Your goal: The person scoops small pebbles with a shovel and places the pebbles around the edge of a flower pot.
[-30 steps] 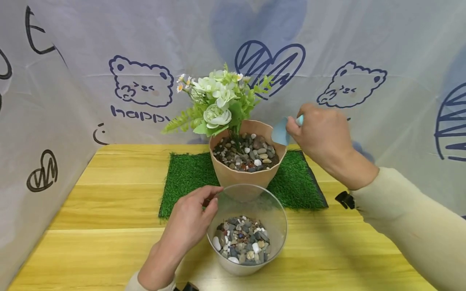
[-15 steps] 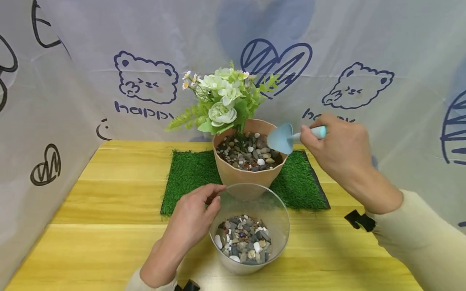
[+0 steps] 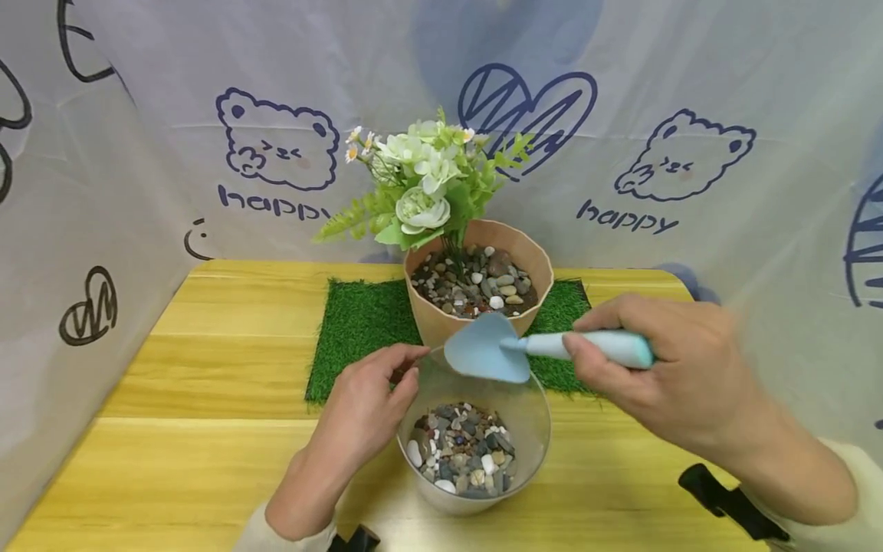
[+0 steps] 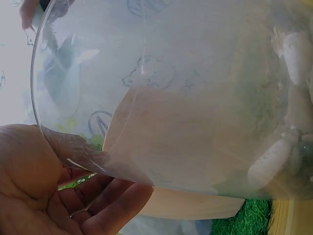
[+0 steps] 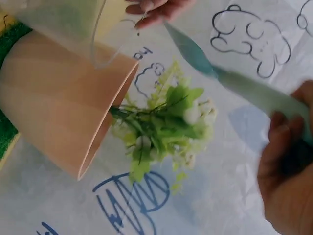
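In the head view my right hand (image 3: 676, 368) grips the pale handle of a small blue trowel (image 3: 486, 349). Its blade hangs over the far rim of a clear plastic bucket (image 3: 534, 429), and no stones show on it. Pebbles (image 3: 462, 452) of mixed colours cover the bucket's bottom. My left hand (image 3: 362, 406) pinches the bucket's left rim between thumb and fingers, as the left wrist view of the hand (image 4: 83, 191) also shows. Behind the bucket stands a peach flowerpot (image 3: 441, 318) with pebbles over dark soil and a bunch of white and green flowers (image 3: 428, 184).
The flowerpot stands on a green artificial grass mat (image 3: 366, 330). Beneath everything is a yellow wooden table (image 3: 172, 429). A pale printed cloth (image 3: 386, 46) hangs close behind the table and along its left side.
My right hand has brought the trowel from the flowerpot's right rim toward me and down, over the bucket's far rim. My left hand stays on the bucket.
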The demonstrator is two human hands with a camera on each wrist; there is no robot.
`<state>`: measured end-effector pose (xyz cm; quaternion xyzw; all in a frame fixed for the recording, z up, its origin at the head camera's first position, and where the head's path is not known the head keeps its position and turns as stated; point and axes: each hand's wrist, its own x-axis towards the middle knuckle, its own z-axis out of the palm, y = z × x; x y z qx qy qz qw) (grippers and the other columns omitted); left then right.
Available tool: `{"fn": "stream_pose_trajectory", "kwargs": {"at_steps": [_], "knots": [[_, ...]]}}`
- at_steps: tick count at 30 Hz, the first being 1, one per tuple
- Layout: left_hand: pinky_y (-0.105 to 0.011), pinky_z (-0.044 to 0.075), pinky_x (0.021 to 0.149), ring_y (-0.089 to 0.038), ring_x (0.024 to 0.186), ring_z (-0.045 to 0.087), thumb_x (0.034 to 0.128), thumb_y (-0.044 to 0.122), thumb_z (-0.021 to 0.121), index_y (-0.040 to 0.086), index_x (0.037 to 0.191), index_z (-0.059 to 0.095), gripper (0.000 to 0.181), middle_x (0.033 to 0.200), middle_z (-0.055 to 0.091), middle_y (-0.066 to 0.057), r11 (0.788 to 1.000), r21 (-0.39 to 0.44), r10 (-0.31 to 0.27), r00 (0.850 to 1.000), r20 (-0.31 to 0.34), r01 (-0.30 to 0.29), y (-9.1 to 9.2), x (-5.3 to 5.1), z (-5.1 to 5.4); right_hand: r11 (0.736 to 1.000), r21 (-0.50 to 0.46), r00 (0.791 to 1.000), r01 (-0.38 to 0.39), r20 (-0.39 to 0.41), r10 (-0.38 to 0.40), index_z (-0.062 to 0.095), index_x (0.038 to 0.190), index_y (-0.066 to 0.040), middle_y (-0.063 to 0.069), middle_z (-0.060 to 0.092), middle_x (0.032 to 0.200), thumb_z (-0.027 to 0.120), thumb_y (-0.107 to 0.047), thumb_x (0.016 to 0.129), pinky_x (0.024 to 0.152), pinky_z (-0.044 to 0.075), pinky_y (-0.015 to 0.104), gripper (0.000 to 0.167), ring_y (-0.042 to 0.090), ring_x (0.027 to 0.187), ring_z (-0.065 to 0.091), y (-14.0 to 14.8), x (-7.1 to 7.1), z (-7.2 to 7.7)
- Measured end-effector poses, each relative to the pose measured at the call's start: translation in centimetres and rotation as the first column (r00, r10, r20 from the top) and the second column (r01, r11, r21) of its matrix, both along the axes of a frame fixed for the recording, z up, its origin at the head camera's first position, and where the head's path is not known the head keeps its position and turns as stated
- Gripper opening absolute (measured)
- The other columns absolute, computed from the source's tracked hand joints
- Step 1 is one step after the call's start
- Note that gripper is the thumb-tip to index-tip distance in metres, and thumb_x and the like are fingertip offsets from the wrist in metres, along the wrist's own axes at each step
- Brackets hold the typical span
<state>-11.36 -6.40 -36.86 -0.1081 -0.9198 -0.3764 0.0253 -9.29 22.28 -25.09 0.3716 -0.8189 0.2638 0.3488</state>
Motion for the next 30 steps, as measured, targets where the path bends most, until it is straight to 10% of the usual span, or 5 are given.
{"fn": "stream_pose_trajectory", "kwargs": {"at_steps": [4,10,18,30], "knots": [[-0.026,0.048,0.054,-0.008,0.062,0.053,0.1028,0.017,0.065,0.022,0.132,0.072,0.031,0.119,0.075,0.001,1.000,0.001,0.002,1.000,0.006,-0.002,0.0,-0.1,0.1,0.975,0.201,0.990,-0.097,0.124,0.073,0.065,0.086,-0.019,-0.017,0.053,0.067,0.054,-0.042,0.108,0.049,0.038,0.012,0.034,-0.006,0.056,0.041,-0.9,0.7,-1.6],[-0.025,0.049,0.057,-0.008,0.068,0.056,0.1026,0.017,0.065,0.021,0.132,0.073,0.031,0.117,0.075,0.001,1.000,-0.003,0.000,1.000,-0.004,0.000,0.1,-0.2,0.0,0.870,0.480,0.993,-0.115,0.048,0.106,0.050,0.077,-0.020,-0.013,0.045,0.066,0.069,-0.020,0.094,0.047,0.039,0.017,0.026,0.001,0.055,0.040,-2.5,0.3,-4.9],[-0.028,0.055,0.069,-0.008,0.082,0.063,0.1026,0.019,0.065,0.022,0.132,0.073,0.030,0.119,0.076,0.001,1.000,-0.012,0.006,1.000,-0.020,-0.006,0.1,-0.1,-0.2,0.783,0.607,0.990,-0.141,0.068,0.125,0.053,0.079,-0.020,-0.012,0.050,0.067,0.079,-0.017,0.084,0.050,0.045,0.020,0.027,0.004,0.057,0.047,-3.6,0.1,-6.3],[-0.026,0.055,0.067,-0.008,0.083,0.064,0.1026,0.017,0.065,0.021,0.131,0.073,0.030,0.118,0.076,0.001,1.000,-0.005,0.001,1.000,-0.026,-0.001,0.1,-0.1,-0.1,0.775,0.609,0.978,-0.170,0.198,0.059,0.050,0.076,-0.019,-0.013,0.042,0.062,0.080,-0.025,0.091,0.050,0.043,0.022,0.034,0.002,0.052,0.039,-3.5,-0.9,-5.8]]}}
